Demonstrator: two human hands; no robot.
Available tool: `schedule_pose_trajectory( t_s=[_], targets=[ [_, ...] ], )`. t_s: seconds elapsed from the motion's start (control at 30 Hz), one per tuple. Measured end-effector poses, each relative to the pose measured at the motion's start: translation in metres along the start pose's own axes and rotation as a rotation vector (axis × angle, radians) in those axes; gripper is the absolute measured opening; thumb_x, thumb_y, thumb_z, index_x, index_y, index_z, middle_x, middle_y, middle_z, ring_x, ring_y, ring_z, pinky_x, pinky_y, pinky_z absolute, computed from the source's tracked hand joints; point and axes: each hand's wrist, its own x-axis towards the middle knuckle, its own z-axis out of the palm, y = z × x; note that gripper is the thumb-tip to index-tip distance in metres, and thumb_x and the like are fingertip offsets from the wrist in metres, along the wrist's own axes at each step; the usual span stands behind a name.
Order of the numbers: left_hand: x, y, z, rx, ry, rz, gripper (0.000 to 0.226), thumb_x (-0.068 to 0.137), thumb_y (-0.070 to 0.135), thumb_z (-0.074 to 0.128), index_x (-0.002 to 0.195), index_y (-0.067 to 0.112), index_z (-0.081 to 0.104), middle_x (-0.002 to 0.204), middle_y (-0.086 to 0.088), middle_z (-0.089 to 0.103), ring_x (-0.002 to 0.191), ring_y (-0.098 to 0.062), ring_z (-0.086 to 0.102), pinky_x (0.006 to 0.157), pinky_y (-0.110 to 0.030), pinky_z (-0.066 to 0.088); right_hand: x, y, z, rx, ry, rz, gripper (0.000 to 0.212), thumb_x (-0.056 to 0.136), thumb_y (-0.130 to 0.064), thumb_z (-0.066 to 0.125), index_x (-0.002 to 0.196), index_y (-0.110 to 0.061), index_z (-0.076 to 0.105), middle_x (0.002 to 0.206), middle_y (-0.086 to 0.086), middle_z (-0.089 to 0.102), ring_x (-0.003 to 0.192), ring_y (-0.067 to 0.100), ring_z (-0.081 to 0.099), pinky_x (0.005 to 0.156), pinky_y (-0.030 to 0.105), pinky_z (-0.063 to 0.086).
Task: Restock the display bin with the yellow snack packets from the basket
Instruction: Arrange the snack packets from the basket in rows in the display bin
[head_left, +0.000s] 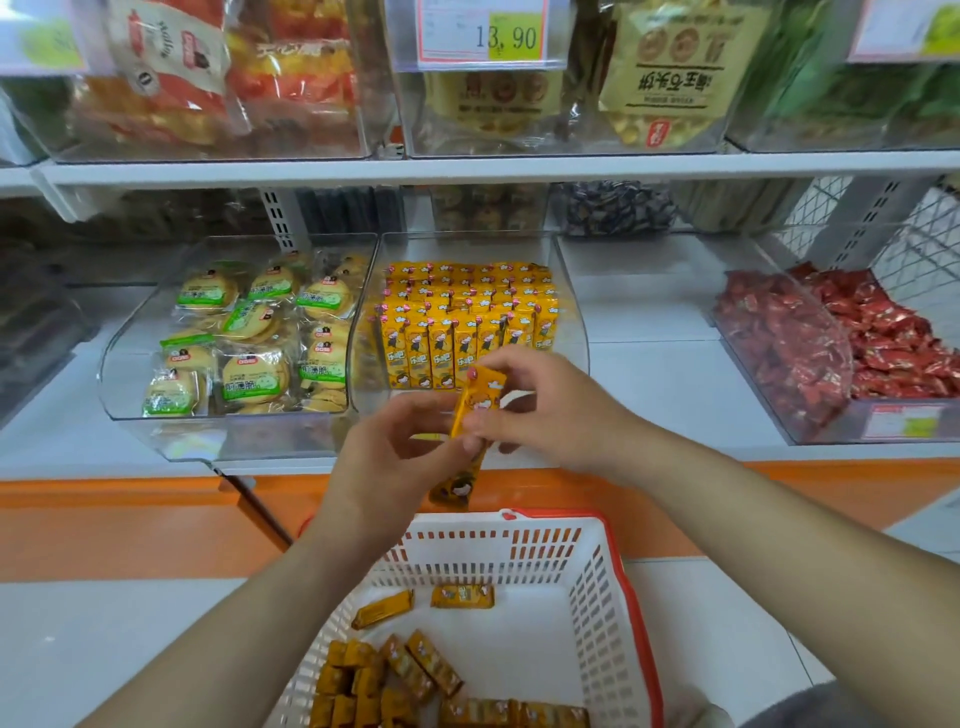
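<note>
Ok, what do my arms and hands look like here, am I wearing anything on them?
Nothing is worn on them. The left grip and right grip are bare hands: no gloves, rings or wristbands show. The left forearm and right forearm are bare to the picture's edge, with no sleeve, watch or marking in view.

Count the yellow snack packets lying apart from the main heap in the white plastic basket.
2. The left yellow snack packet lies slanted by the far wall of the white plastic basket; the right yellow snack packet lies flat beside it. The heap may hide others.
</note>
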Motion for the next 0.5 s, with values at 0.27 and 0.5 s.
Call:
schedule_pose_trajectory(
  t_s=[0.27, 0.5],
  targets=[
    [0.052, 0.037, 0.009, 0.480, -0.069, 0.149, 0.015, 0.094, 0.024, 0.072, 0.095, 0.038, 0.069, 0.089, 0.020, 0.071, 0.078, 0.003, 0.066, 0.065, -0.008, 0.052, 0.007, 0.015, -0.075, 0.071, 0.566, -0.125, 0.029, 0.082, -0.022, 0.081, 0.099, -0.039, 0.066, 0.100, 0.017, 0.068, 0.073, 0.023, 0.059, 0.074, 0.055, 0.057],
    [0.157, 0.020, 0.082, 0.943, -0.413, 0.203, 0.024, 0.095, 0.015, 0.069, 0.118, 0.019, 0.073, 0.117, -0.001, 0.071, 0.104, -0.019, 0.066, 0.084, -0.033, 0.055, 0.005, 0.035, -0.103, -0.004, 0.724, -0.163, 0.009, 0.085, -0.033, 0.073, 0.091, -0.039, 0.070, 0.079, -0.013, 0.066, 0.068, 0.010, 0.055, 0.064, 0.038, 0.049]
  ],
)
